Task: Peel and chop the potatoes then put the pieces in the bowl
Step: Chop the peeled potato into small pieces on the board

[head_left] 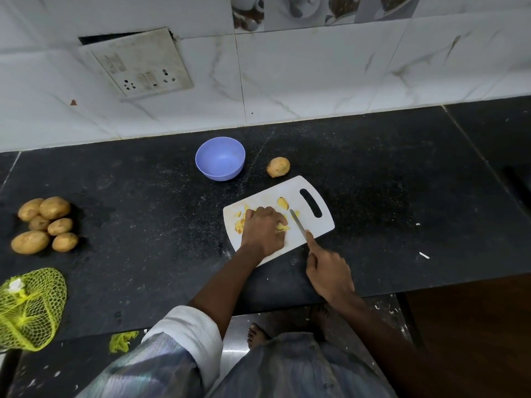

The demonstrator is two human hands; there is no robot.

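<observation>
Fingers of the left hand (263,229) are curling around a peeled potato (281,226) on the white cutting board (316,222), while the right hand (327,271) is gripping a knife (297,222) beside it, the purple bowl (220,162) sitting behind.

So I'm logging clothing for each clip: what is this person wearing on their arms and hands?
Both hands are bare: no gloves, rings or watch show on the left hand or the right hand. The left arm has a white sleeve rolled up near the elbow, forearm uncovered. The right arm shows no sleeve in view. Below, a pale, bluish patterned garment covers the lap.
</observation>
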